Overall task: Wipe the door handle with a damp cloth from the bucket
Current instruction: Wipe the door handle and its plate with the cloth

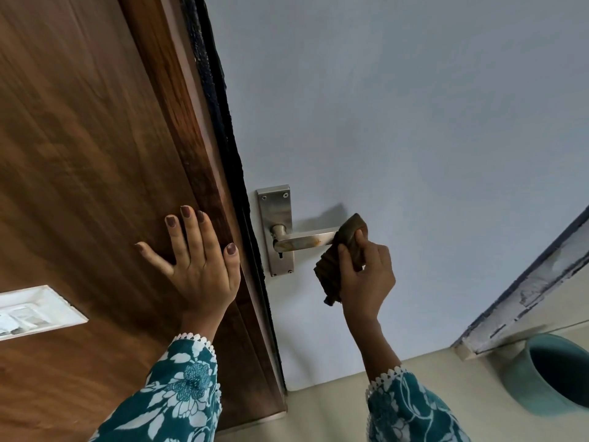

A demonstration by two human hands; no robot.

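**Cloth reaches the lever's tip**

From my remote seat, left to right: the left hand (pixel 197 263) lies flat with fingers spread wide on the wooden door frame (pixel 95 138), holding nothing. The metal door handle (pixel 306 242) on the pale door (pixel 414 122) shows rusty marks mid-lever, which I judge still need wiping. The right hand (pixel 366 272) pinches the brown cloth (pixel 338 256) around the lever's end. The teal bucket (pixel 548 374) stands on the floor, far right.
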